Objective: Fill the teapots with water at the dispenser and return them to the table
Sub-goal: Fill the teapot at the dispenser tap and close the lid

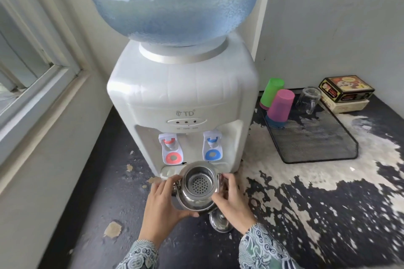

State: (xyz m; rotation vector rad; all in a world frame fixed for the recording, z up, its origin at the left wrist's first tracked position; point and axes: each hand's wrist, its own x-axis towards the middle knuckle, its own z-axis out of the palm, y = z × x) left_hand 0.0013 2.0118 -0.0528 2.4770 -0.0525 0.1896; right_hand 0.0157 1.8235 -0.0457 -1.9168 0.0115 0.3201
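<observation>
A steel teapot [197, 188] is gripped from both sides, the left hand [162, 201] curled round its left flank, the right hand [232, 197] round its right; its top is open, a perforated strainer [198, 183] seen inside; it is held just before the dispenser [185, 98], below the red tap [171, 148] and blue tap [212, 146]; a lid [220, 223] lies on the counter [87, 214] beneath the right hand.

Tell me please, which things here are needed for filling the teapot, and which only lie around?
For the job:
teapot, held by left hand and right hand
lid, on the counter
water dispenser
blue tap
red tap

Lying about:
green cup
pink cup
glass mug
mesh tray
boxes
</observation>
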